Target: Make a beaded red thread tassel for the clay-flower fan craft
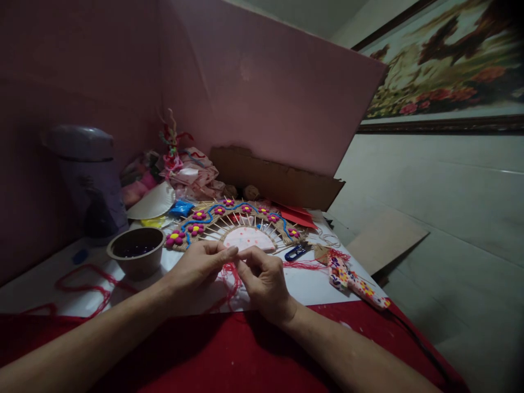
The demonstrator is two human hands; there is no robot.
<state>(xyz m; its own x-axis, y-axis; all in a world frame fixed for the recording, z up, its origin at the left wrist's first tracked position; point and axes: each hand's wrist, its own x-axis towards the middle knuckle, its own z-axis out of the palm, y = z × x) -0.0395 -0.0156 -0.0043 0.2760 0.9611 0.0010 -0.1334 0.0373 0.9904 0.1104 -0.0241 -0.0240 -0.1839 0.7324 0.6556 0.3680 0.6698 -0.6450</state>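
Both hands are closed at the fingertips near the middle of the table [311, 286]: the left hand [200, 263] and the right hand [264, 281] each pinch red thread [231, 277] between thumb and forefinger, and loose strands hang just below them. Directly beyond the fingers, a half-round woven piece [210, 215] with purple flowers and a blue wavy line arches around a dotted pink half-disc [249, 239], whose near edge the hands partly cover. A dark-filled bowl [137, 252] stands close to the left forearm, toward the left edge, with more red thread looped in front of it and a purple container [92, 185] behind it. Along the far edge are a white paper plate [154, 202], a blue packet [181, 208], crumpled pink material [200, 177], twine balls [250, 192] and red paper [297, 215], with brown cardboard [274, 174] upright behind. Toward the right edge, blue snips [295, 252] lie just beside the woven piece, and a flower-patterned glue gun [356, 284] lies slantwise, its dark cord [417, 338] running toward the near right corner. Red cloth [184, 355] covers the near edge beneath the forearms.
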